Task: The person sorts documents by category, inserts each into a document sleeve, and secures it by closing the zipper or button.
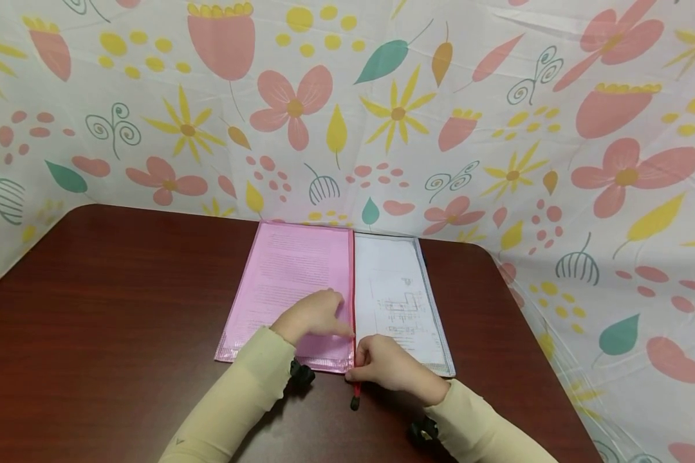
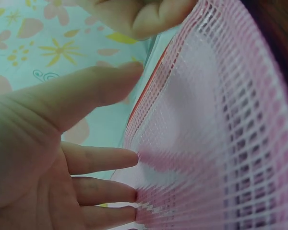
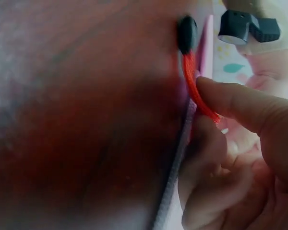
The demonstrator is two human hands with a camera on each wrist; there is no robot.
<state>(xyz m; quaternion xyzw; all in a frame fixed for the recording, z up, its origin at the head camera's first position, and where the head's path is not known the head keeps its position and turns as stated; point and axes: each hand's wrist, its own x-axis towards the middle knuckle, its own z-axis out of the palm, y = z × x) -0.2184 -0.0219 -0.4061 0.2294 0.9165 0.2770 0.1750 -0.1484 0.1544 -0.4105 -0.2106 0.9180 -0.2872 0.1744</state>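
Note:
A pink mesh zipper pouch [image 1: 301, 270] with a printed sheet inside lies flat on the table, its red zipper [image 1: 353, 283] along the right edge. My left hand [image 1: 315, 316] is over its lower right part. In the left wrist view, the left fingertips [image 2: 127, 157] touch the pink mesh, fingers straight and thumb apart. My right hand [image 1: 390, 365] is at the pouch's lower right corner and pinches the red zipper pull [image 3: 191, 79] between thumb and finger; its black end hangs free. The zipper's slider is hidden by the fingers.
Right of the pink pouch, partly under it, lies a grey-edged pouch [image 1: 390, 270] holding a sheet with a drawing. Both are on a dark reddish-brown table [image 1: 121, 308]. A flower-patterned cloth [image 1: 347, 128] hangs behind the table and along its sides.

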